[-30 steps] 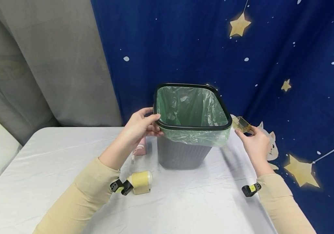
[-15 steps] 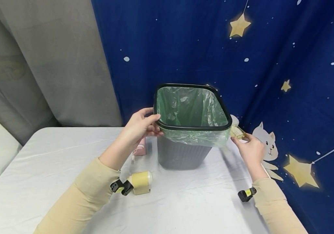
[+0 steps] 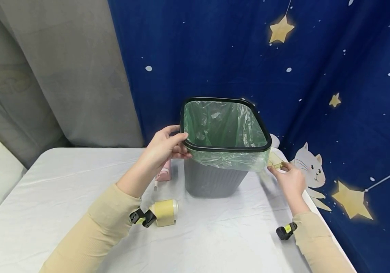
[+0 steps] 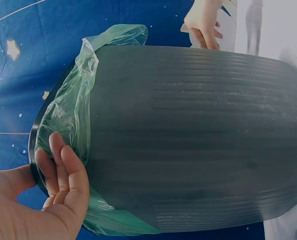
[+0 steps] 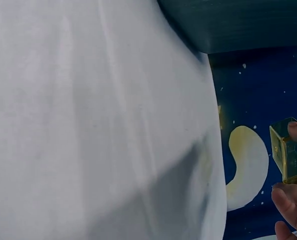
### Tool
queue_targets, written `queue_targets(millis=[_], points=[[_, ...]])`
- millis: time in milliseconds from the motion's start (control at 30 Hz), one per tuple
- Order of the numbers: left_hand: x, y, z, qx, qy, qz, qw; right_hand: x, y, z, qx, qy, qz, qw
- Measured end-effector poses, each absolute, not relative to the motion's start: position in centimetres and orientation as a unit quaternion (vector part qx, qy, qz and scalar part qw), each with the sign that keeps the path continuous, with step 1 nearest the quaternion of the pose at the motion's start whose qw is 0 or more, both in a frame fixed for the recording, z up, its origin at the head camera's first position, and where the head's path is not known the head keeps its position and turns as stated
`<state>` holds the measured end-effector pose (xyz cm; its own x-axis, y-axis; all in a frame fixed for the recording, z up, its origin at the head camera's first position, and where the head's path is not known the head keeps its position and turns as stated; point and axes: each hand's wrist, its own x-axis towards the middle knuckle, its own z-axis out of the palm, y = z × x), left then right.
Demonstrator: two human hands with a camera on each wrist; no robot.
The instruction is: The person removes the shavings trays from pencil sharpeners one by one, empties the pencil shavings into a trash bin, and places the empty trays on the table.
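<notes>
A grey trash bin [image 3: 215, 182] with a black rim stands upright on the white table, lined with a green plastic bag [image 3: 227, 161] folded over the rim. My left hand [image 3: 167, 145] grips the rim at its near left corner, thumb on top. In the left wrist view its fingers [image 4: 73, 182] curl against the bag outside the bin. Just right of the bin, my right hand [image 3: 291, 181] pinches a small clear yellow box [image 5: 284, 152] between thumb and fingers. Part of that box is hidden by the fingers, and its exact kind cannot be told.
A yellow cylindrical object [image 3: 165, 213] stands near my left forearm. Behind the left wrist a pink object [image 3: 164, 172] is partly hidden. The table's right edge [image 3: 321, 220] runs beside my right arm, and a blue starry curtain [image 3: 222, 49] hangs behind.
My right hand has moved down and slightly left with the yellow box, from near rim height to below it beside the bin. The left hand and bin have stayed put.
</notes>
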<state>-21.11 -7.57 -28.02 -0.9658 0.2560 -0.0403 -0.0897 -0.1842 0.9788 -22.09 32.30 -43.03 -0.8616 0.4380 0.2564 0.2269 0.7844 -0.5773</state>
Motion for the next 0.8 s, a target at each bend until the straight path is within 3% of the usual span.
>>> queue_targets(millis=[800], points=[[-21.1,-7.6,-28.1,0.068,0.622,0.772,0.112,-21.4,32.1,-45.8,-0.199,-0.93,0.271,0.148]])
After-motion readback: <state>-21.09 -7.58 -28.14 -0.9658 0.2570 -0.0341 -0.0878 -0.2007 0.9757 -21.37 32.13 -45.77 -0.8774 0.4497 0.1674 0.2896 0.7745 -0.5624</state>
